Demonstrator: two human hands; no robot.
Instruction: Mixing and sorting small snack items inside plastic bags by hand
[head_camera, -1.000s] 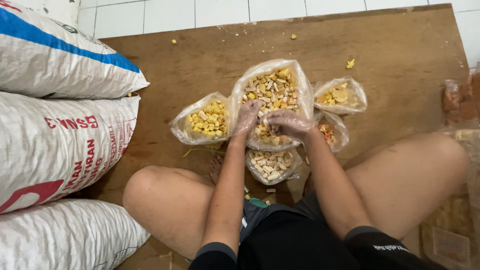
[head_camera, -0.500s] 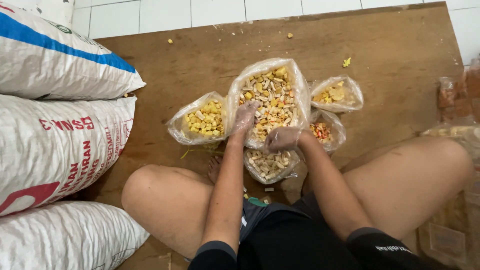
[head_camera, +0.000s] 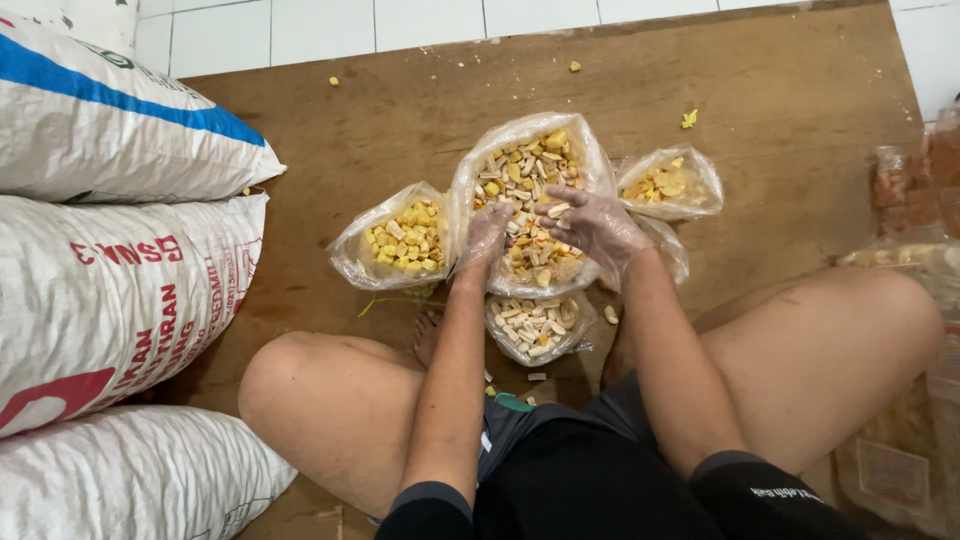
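Gripping loosely, the right hand (head_camera: 592, 225), in a thin clear glove, is cupping pale snack pieces with its fingers curled over the big open bag of mixed snacks (head_camera: 530, 200), while the left hand (head_camera: 487, 232), also gloved, is resting on the bag's near-left rim, fingers bent; what it pinches I cannot tell. Nearest the crossed legs, a small bag of pale sticks (head_camera: 535, 325) is lying mouth up, probably for easy reach. Beside the big bag, a bag of yellow cubes (head_camera: 405, 240) and a bag of yellow chips (head_camera: 668, 183) are fanning out on the brown board (head_camera: 780, 120), each kind apart. Stacked white sacks (head_camera: 110, 250) are lining the left edge.
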